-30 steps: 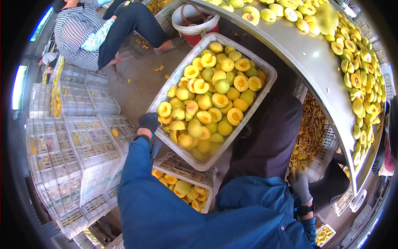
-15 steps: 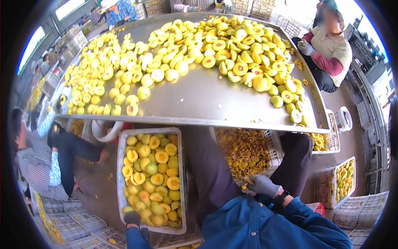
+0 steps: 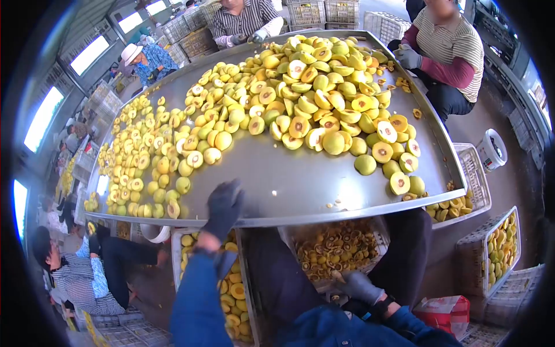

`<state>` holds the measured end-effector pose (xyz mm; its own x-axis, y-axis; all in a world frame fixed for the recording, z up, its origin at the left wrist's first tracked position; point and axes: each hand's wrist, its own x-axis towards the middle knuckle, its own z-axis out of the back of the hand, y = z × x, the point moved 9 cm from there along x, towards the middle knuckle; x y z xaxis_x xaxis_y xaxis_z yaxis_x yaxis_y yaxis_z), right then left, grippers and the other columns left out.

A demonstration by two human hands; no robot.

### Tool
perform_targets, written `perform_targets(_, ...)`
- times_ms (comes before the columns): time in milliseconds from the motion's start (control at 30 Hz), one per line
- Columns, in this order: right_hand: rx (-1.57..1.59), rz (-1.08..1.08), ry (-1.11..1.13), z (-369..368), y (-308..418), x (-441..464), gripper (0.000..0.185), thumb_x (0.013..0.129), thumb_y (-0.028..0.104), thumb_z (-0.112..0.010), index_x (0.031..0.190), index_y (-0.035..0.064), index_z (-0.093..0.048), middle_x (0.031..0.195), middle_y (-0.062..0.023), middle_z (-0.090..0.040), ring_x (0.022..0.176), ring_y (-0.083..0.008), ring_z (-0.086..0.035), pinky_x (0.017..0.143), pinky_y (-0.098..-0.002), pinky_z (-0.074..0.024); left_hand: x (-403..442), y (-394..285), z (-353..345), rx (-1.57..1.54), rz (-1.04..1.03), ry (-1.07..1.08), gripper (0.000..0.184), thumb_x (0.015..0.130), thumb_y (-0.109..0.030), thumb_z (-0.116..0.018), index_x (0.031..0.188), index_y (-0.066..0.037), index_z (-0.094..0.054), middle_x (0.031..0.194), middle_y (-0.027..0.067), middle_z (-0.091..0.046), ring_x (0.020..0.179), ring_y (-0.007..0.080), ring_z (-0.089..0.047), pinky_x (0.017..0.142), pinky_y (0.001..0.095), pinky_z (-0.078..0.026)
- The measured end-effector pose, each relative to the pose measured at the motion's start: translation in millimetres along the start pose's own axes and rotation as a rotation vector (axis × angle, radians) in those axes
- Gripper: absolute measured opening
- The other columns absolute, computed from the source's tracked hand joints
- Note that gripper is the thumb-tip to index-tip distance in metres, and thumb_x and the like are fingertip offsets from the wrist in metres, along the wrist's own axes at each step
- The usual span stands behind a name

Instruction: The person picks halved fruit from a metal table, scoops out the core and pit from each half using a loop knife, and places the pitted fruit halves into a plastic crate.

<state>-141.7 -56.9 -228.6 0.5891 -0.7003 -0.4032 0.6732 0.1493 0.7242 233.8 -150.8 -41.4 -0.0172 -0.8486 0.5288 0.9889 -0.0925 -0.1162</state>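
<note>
The metal table [image 3: 300, 173] spreads ahead of both your hands, its near edge passing beneath your left hand [image 3: 224, 208] and lying forward of your right hand [image 3: 359, 287]. Beyond it, well apart from your hands, a co-worker in a striped shirt [image 3: 245, 22] sits facing you. The stone-fruit halves [image 3: 324, 98] form a broad heap on the tabletop, forward of both your hands; the nearest ones lie just left of your left hand, apart from its fingers. Under your left forearm, a white crate [image 3: 177, 266] holds more yellow halves, some hollowed. Just ahead of your right hand, a second crate [image 3: 378, 248] is filled with brown-and-yellow cut scraps [image 3: 332, 251]. A red-and-white bag [image 3: 444, 315] sits to the right of your right wrist. Your left hand, in a dark glove, is spread and holds nothing; you may be touching the table, but that cannot be told. Your right hand, in a grey glove, curls near a small tan shape [image 3: 337, 276] at its fingertips; whether you grasp it is unclear.
</note>
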Motion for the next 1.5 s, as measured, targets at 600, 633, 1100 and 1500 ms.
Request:
perform_targets(600,-0.06,-0.067,0.095,-26,-26,20,0.04,0.081,0.047,-0.066,0.086,0.0072,-0.063,0.078,-0.0189,-0.067,0.079,-0.0394,-0.066,0.07,-0.0495,-0.0508,163,20,-131,-0.302,-0.065,-0.023,0.049,0.09,-0.033,-0.059,0.135,-0.015,-0.052,0.138,0.0117,-0.049,0.127,0.0352,-0.044,0.105,0.0457,-0.037)
perform_targets(633,-0.143,-0.105,0.139,-30,-32,20,0.04,0.082,0.047,-0.066,0.087,0.0074,-0.062,0.077,-0.0189,-0.067,0.078,-0.0393,-0.066,0.07,-0.0496,-0.0508,165,35,-134,-0.201,-0.064,0.004,0.048,0.089,-0.029,-0.059,0.134,-0.015,-0.053,0.138,0.0118,-0.049,0.127,0.0351,-0.044,0.105,0.0456,-0.038)
perform_targets(1100,0.148,-0.076,0.071,-19,-15,25,0.038,0.092,0.045,-0.057,0.098,0.0085,-0.065,0.08,-0.021,-0.067,0.076,-0.0398,-0.066,0.068,-0.0473,-0.0503,56,7,-101,-0.153,-0.162,0.156,0.041,0.087,-0.011,-0.055,0.128,-0.009,-0.054,0.136,0.014,-0.049,0.128,0.0337,-0.044,0.105,0.0462,-0.039)
perform_targets(1500,0.511,-0.097,0.085,-11,2,12,0.042,0.092,0.047,-0.057,0.093,0.0054,-0.064,0.079,-0.021,-0.067,0.074,-0.0395,-0.066,0.068,-0.0454,-0.0503,95,-299,-140,-0.355,-0.767,0.264,0.035,0.086,-0.017,-0.058,0.118,-0.007,-0.062,0.134,0.009,-0.051,0.133,0.0279,-0.039,0.104,0.0506,-0.037)
